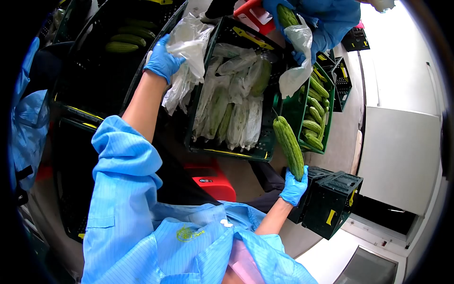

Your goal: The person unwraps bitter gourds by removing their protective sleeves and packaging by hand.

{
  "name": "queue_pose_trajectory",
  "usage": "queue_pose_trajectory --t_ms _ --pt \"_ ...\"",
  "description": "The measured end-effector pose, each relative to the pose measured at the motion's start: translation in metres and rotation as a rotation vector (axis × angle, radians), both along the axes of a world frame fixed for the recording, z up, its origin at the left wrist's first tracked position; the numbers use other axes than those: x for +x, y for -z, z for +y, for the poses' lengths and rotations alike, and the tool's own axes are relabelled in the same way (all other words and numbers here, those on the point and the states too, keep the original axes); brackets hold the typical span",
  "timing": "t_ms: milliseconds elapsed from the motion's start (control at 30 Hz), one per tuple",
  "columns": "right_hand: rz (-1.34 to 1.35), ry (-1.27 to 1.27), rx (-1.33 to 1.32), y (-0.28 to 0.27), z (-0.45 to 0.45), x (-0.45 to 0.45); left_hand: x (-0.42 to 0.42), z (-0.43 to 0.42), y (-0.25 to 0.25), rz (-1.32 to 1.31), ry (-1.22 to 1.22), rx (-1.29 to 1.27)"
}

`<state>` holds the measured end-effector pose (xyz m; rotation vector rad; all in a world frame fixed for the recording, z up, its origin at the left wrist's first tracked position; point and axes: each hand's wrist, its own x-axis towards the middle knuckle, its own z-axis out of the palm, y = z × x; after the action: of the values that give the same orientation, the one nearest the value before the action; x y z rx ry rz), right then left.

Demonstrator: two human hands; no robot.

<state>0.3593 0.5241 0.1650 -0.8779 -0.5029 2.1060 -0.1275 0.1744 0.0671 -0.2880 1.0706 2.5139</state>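
My right hand (294, 188), in a blue glove, grips a long ridged green bitter melon (289, 146) by its lower end. The melon's stem points up and away from me. My gloved left hand (163, 60) is closed on thin clear plastic bags (189, 47), which hang beside a dark green crate (201, 137). Inside that crate lie several bagged bitter melons (236, 104), side by side. Another crate (329, 118), to the right, holds several unbagged melons (313, 113).
Opposite me, a co-worker's gloved hands (319, 42) hold a melon partly in a plastic bag (297, 71). A crate (90, 90) at upper left contains several green vegetables (127, 40). Dark crates (331, 203) stand at right. A red stool (213, 182) is below.
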Motion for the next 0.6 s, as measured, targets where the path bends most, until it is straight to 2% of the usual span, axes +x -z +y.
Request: queue_pose_trajectory --t_ms 67,100,133,200,233,300,367,400,467,500,533,600 --pt "-0.051 0.016 0.019 -0.001 -0.001 -0.002 0.015 -0.001 -0.004 0.154 0.153 -0.321" --pt "-0.071 0.027 0.024 -0.003 -0.003 -0.004 0.008 -0.009 -0.024 -0.262 -0.021 0.348" --pt "-0.093 0.039 0.029 -0.004 -0.004 -0.003 0.010 -0.015 -0.045 -0.273 -0.214 0.278" --pt "-0.056 0.054 0.005 0.003 0.002 0.008 -0.009 -0.037 -0.027 -0.542 -0.419 0.516" --pt "-0.061 0.049 -0.002 0.002 -0.001 0.006 -0.007 -0.033 -0.010 -0.311 -0.369 0.438" --pt "-0.063 0.037 -0.023 0.006 -0.002 0.000 0.011 -0.013 0.028 0.151 -0.093 -0.272" --pt "-0.072 0.033 -0.042 0.013 0.002 0.001 0.029 0.003 -0.006 -0.072 0.142 0.053" --pt "-0.089 0.035 -0.004 0.012 0.000 0.001 0.054 0.007 -0.056 -0.269 0.260 0.354" --pt "-0.124 0.041 0.066 0.007 -0.010 -0.004 0.080 0.015 -0.079 -0.021 0.485 0.196" --pt "-0.094 -0.032 0.104 0.004 -0.015 -0.007 0.098 0.022 -0.099 0.079 0.533 0.046" --pt "-0.194 0.039 0.116 -0.008 -0.028 -0.021 0.118 0.032 -0.117 0.179 0.579 -0.106" --pt "-0.284 0.033 0.118 -0.024 -0.049 -0.045 0.158 0.061 -0.107 0.585 0.725 -0.233"
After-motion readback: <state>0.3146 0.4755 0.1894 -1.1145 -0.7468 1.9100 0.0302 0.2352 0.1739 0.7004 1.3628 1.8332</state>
